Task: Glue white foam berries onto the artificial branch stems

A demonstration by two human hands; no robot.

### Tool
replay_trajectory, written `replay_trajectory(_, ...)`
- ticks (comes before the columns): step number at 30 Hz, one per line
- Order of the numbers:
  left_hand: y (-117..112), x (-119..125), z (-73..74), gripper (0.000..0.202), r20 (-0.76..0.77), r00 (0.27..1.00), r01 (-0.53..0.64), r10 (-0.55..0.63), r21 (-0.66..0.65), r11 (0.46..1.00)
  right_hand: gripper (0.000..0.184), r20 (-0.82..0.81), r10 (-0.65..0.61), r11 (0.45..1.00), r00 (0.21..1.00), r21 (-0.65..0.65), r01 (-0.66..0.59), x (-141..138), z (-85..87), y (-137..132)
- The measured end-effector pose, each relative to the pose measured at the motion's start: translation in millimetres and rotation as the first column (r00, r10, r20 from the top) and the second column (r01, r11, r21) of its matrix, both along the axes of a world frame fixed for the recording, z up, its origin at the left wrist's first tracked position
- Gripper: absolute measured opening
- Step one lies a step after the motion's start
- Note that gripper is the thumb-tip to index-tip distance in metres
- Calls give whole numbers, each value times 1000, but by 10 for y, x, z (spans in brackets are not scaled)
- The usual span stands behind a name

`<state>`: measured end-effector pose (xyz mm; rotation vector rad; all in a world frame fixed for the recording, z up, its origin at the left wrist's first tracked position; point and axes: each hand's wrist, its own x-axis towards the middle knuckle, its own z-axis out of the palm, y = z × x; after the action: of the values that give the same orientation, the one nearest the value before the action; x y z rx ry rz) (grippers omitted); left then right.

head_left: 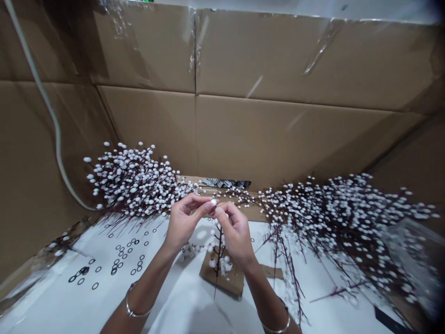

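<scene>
Close together at the middle of the view, both hands work at the upper end of an artificial berry branch (219, 243). My left hand (186, 218) is closed, with thumb and finger pinching a white berry (213, 202). My right hand (236, 227) is closed in a pinch just beside it, at the branch's top; its fingers partly cover what they grip. The branch has a dark brown stem and white berries, and its lower part hangs upright below the hands, in front of a piece of cardboard (231, 283) on the white table (181, 297).
Piles of white-berry branches lie at the left (135, 181) and right (330, 218). Many small black rings (121, 253) are scattered on the table's left. A cardboard wall (278, 134) rises behind, a pale cable (52, 111) hangs left, and clear plastic (413, 255) lies right.
</scene>
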<state>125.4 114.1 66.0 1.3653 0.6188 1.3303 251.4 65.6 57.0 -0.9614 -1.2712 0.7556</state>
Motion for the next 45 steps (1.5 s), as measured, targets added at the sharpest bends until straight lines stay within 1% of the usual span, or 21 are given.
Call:
replay_trajectory(3,-6,-7,21,25,8,998,70,-70,-7,998,20,-45,30,999,999,-10,-30,-6,30,0)
replay_trajectory(6,-32,-15,23,50,-36,967,254,-253,27,967,19,-166,48,999,985,17,-45,22,90,-13)
replay_trajectory(8,-64,-18,11,58,-171,908,396,-383,43,917,18,-295,35,999,955,49,-22,78,136,-29)
replay_trajectory(10,-109,-12,0,67,-334,826,484,-453,11,875,19,-411,14,997,911,78,20,159,182,-50)
replay_trajectory(12,-159,6,3,79,-461,764,494,-451,-32,869,18,-481,-16,993,876,96,71,246,224,-72)
replay_trajectory(13,-185,19,11,78,-507,747,481,-431,-36,876,18,-504,-33,990,863,101,97,284,242,-81)
replay_trajectory(17,-263,78,57,23,-643,711,405,-285,44,913,18,-547,-76,984,834,97,153,361,279,-85)
replay_trajectory(19,-270,88,57,22,-660,716,362,-226,74,929,18,-518,-77,987,852,80,138,369,278,-71)
replay_trajectory(22,-183,-5,31,25,-596,790,250,-148,92,964,28,-415,-61,996,908,37,84,394,262,-44)
replay_trajectory(24,-20,-198,42,24,-549,835,111,-30,114,987,33,-343,-63,998,937,3,69,431,246,-29)
replay_trajectory(26,243,-517,116,25,-560,809,-102,179,165,981,34,-289,-72,997,955,-28,67,472,232,-17)
replay_trajectory(27,406,-716,181,25,-571,745,-255,343,231,939,35,-270,-75,997,960,-41,66,488,226,-13)
replay_trajectory(28,583,-930,260,26,-579,651,-382,491,308,871,36,-260,-72,997,963,-48,61,500,221,-8)
replay_trajectory(29,766,-1148,350,25,-585,529,-487,615,384,785,36,-258,-65,997,964,-51,54,505,217,-3)
replay_trajectory(31,1121,-1551,537,24,-636,235,-617,735,486,619,36,-262,-43,998,964,-53,30,496,207,8)
replay_trajectory(32,1280,-1716,624,23,-654,126,-638,746,522,566,35,-260,-27,998,965,-57,13,483,200,14)
replay_trajectory(34,1539,-1948,763,22,-694,34,-655,719,528,540,32,-247,11,997,969,-76,-31,449,186,23)
replay_trajectory(36,1717,-2051,849,23,-713,31,-642,701,523,561,30,-218,49,992,975,-105,-74,416,172,26)
replay_trajectory(39,1873,-2056,902,26,-733,46,-627,678,507,592,28,-165,82,985,983,-137,-105,394,163,15)
replay_trajectory(43,1962,-2028,905,35,-750,56,-624,660,489,610,27,-138,79,986,987,-138,-98,425,172,-3)
replay_trajectory(45,1958,-2049,911,33,-740,78,-607,668,496,620,26,-144,67,987,987,-133,-86,450,172,0)
